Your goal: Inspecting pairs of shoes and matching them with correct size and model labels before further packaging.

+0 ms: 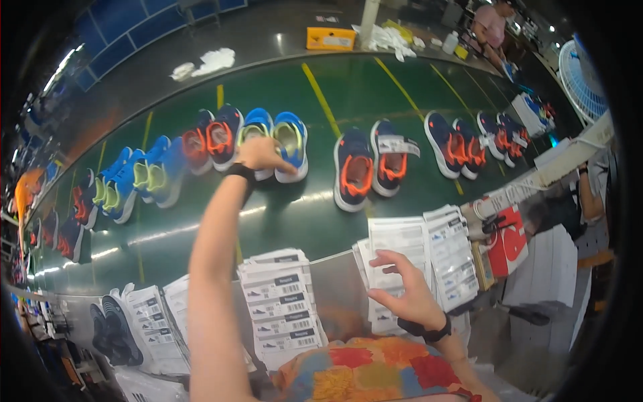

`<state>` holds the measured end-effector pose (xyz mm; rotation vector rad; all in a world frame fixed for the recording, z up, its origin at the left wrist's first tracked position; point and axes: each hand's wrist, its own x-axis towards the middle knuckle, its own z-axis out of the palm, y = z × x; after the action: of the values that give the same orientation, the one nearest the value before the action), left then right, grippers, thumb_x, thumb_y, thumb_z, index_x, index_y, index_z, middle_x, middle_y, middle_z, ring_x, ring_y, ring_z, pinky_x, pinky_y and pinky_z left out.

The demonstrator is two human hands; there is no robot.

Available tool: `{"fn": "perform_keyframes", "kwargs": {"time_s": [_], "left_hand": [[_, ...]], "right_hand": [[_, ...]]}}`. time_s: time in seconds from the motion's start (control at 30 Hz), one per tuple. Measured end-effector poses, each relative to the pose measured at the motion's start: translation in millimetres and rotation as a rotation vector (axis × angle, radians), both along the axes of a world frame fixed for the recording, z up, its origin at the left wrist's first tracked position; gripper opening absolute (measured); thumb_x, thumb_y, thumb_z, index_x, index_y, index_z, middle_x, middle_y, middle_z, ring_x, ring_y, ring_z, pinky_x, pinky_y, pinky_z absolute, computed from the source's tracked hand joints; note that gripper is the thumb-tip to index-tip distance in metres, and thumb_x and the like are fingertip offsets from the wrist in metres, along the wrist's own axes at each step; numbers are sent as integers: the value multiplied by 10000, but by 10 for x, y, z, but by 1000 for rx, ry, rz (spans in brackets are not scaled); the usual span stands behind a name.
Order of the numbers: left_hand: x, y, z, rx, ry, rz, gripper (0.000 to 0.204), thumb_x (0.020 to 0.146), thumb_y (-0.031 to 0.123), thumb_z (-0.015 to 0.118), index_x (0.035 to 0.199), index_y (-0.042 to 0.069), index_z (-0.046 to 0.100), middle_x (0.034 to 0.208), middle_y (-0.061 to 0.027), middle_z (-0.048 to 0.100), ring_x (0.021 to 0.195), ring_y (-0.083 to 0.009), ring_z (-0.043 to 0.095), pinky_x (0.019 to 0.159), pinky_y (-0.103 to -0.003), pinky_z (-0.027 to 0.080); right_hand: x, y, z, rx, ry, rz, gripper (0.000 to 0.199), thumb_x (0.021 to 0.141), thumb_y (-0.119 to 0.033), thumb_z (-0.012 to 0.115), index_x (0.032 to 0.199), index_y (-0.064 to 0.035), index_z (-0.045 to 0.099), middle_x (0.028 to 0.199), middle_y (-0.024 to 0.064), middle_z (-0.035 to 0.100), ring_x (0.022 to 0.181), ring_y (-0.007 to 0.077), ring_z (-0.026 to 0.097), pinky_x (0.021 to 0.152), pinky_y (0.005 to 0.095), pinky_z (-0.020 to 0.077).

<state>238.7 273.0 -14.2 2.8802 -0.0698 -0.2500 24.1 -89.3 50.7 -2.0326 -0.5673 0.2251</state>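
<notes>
My left hand (pixel 260 153) reaches across the green belt to a pair of blue sneakers with lime linings. Its fingers go into the left blue sneaker (pixel 256 118) and its thumb lies at the right blue sneaker (pixel 299 134), pinching the pair together; the fingertips are hidden. Over the sheets of printed labels (pixel 395 234) near the belt's edge hovers my right hand (pixel 410 298), its thumb and fingers apart and curved, with nothing between them. Just right of the blue pair stands a navy sneaker with orange lining (pixel 353 171), beside its mate (pixel 388 161), which carries a white label.
More navy and blue pairs line the green belt (pixel 315 234) on both sides. Label stacks (pixel 281 301) and dark insoles (pixel 114 328) lie at the near edge. A red box (pixel 507 241) sits right, a yellow box (pixel 331 39) beyond the belt. Another person (pixel 491 30) stands far right near a fan (pixel 581 80).
</notes>
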Motion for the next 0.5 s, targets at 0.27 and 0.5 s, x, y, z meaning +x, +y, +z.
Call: {"fn": "perform_keyframes", "kwargs": {"time_s": [0.27,0.5], "left_hand": [[-2200,-774,1358,-452,-183,-205,488,543,410,897,820,65,689,723,-73,621,638,-227,620,614,-347,486],[-3513,-1445,501,-284,202,-74,434,728,415,775,1024,118,663,831,-135,591,809,-322,632,718,-493,404]], "right_hand": [[105,380,974,760,-5,1227,141,827,-143,669,916,-35,681,936,97,653,832,273,627,706,364,497],[-140,412,541,1145,-503,1194,188,753,-22,625,937,-48,596,766,67,609,707,225,627,657,328,515]]}}
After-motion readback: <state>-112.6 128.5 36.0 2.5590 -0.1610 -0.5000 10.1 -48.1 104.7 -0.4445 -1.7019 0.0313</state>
